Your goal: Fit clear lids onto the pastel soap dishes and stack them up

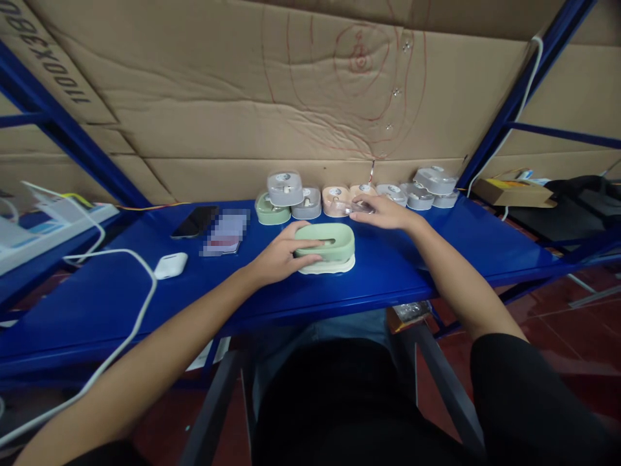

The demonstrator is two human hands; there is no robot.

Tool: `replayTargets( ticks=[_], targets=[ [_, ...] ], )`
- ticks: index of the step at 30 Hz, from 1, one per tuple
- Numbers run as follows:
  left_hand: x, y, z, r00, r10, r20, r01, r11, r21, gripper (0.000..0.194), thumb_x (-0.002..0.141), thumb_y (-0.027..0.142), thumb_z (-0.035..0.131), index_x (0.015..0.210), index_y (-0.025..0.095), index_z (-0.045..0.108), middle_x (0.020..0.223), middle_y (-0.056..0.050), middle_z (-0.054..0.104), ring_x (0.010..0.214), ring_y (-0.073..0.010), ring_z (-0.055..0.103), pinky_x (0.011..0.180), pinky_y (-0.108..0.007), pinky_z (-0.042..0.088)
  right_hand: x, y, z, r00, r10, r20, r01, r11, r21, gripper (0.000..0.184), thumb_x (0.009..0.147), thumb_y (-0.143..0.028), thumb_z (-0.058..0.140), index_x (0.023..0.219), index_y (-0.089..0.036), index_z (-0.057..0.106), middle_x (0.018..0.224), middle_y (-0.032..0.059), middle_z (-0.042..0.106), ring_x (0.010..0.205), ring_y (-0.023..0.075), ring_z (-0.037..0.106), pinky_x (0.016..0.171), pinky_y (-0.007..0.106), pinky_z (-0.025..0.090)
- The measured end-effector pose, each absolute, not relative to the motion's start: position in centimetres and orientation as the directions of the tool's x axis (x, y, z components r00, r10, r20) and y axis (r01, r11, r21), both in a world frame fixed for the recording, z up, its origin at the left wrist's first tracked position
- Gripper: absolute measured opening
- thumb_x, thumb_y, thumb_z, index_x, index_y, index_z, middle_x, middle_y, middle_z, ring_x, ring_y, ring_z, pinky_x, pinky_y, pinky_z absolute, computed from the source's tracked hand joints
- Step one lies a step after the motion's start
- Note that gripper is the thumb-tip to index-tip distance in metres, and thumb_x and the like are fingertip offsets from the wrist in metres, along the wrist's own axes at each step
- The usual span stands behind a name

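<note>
My left hand is closed on the left side of a light green oval box, its fingers reaching across the opening in the front. The box sits on a cream, wavy-edged base near the table's front edge. Behind and to the right of it, my right hand curls its fingers around a clear plastic piece, partly hidden by the hand. Just beyond those fingers stand a pink box with a clear lid and a peach box.
A grey lidded box rests on others at the back, with further boxes stacked at right. Left on the blue table lie a dark phone, a blurred-out phone, a white earbud case and a white cable.
</note>
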State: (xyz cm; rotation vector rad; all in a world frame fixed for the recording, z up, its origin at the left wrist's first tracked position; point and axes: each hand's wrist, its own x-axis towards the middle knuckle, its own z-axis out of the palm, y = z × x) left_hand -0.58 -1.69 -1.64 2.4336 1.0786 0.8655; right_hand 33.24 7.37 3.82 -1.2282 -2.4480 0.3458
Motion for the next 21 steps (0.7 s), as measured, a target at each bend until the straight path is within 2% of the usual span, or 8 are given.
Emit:
replayTargets(
  ticks=[5,8,11,13,17,19,21],
  targets=[
    [-2.1,-0.1,-1.4,0.282,0.823,0.493,0.667,-0.538,0.516,0.048,0.102,0.064,0.069,0.119,0.024,0.088,0.145,-0.014,0.065,0.147,-0.0412,0.058,0.133,-0.063,0.044,33.7,7.6,3.8,-0.569,0.817,0.096,0.744,0.561,-0.364,0.081,0.096,-0.084,0.068,0.148,-0.022,0.072,0.149,0.0164,0.077,0.133,0.0405,0.075,0.114,0.057,0.059],
    [-3.0,0.9,-1.9,0.207,0.855,0.476,0.722,-0.462,0.515,0.052,0.100,0.068,0.069,0.110,0.021,0.086,0.123,-0.017,0.071,0.146,-0.0444,0.056,0.130,-0.066,0.045,33.9,7.9,3.3,-0.633,0.773,0.050,0.716,0.609,-0.341,0.081,0.091,-0.073,0.081,0.153,-0.022,0.069,0.156,0.0151,0.073,0.138,0.0406,0.073,0.120,0.059,0.057],
    [-3.6,1.5,-2.8,0.183,0.886,0.426,0.763,-0.401,0.507,0.054,0.095,0.073,0.073,0.103,0.021,0.085,0.107,-0.015,0.069,0.140,-0.0475,0.056,0.126,-0.071,0.045,34.0,8.5,2.5,-0.666,0.745,0.039,0.691,0.636,-0.343,0.092,0.078,-0.060,0.096,0.157,-0.023,0.067,0.158,0.0151,0.072,0.139,0.0417,0.072,0.121,0.059,0.058],
    [-3.8,1.8,-3.3,0.169,0.898,0.406,0.786,-0.372,0.493,0.054,0.089,0.074,0.078,0.101,0.022,0.085,0.100,-0.013,0.064,0.134,-0.0480,0.059,0.123,-0.070,0.049,34.0,9.0,2.0,-0.666,0.746,0.028,0.694,0.632,-0.345,0.100,0.071,-0.055,0.101,0.159,-0.023,0.065,0.160,0.0162,0.070,0.141,0.0431,0.071,0.122,0.061,0.057],
    [-4.0,1.9,-3.3,0.155,0.906,0.393,0.813,-0.343,0.471,0.053,0.080,0.072,0.087,0.100,0.023,0.086,0.097,-0.009,0.059,0.119,-0.0445,0.066,0.114,-0.064,0.057,33.9,9.5,1.3,-0.645,0.763,0.044,0.714,0.623,-0.318,0.099,0.070,-0.060,0.102,0.155,-0.022,0.067,0.158,0.0183,0.071,0.141,0.0450,0.071,0.122,0.064,0.057],
    [-3.9,1.6,-2.9,0.144,0.904,0.403,0.802,-0.345,0.487,0.051,0.082,0.070,0.087,0.102,0.023,0.085,0.101,-0.010,0.061,0.117,-0.0424,0.067,0.113,-0.064,0.057,33.9,9.5,1.1,-0.646,0.760,0.073,0.708,0.633,-0.314,0.092,0.073,-0.062,0.100,0.151,-0.023,0.069,0.153,0.0176,0.074,0.138,0.0439,0.073,0.119,0.062,0.059],
    [-3.5,1.1,-2.1,0.140,0.885,0.445,0.772,-0.379,0.511,0.047,0.087,0.066,0.085,0.105,0.022,0.085,0.112,-0.012,0.065,0.124,-0.0415,0.067,0.118,-0.065,0.054,33.9,9.4,1.2,-0.651,0.753,0.095,0.695,0.641,-0.326,0.087,0.076,-0.062,0.098,0.148,-0.022,0.071,0.149,0.0169,0.077,0.135,0.0428,0.074,0.117,0.060,0.060]
  ],
)
